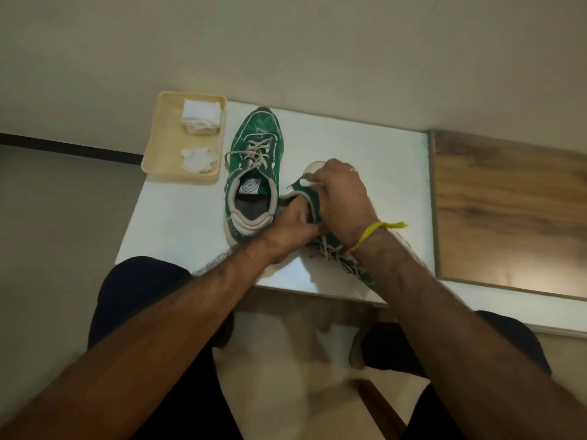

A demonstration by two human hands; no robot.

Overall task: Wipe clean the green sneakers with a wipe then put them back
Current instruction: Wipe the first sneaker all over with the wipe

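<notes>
A: Bracing the tilted green lace-up sneaker (333, 246) on the white table (178, 217), left hand (292, 230) hooked inside its collar so it won't roll.

B: Right hand (343, 192) pinches the white wipe (309, 184) against the heel. Other green sneaker (254, 173) sits flat beside the cream plastic tray (158, 147).

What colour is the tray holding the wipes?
Pale cream-yellow tray, seen in the head view.
</notes>
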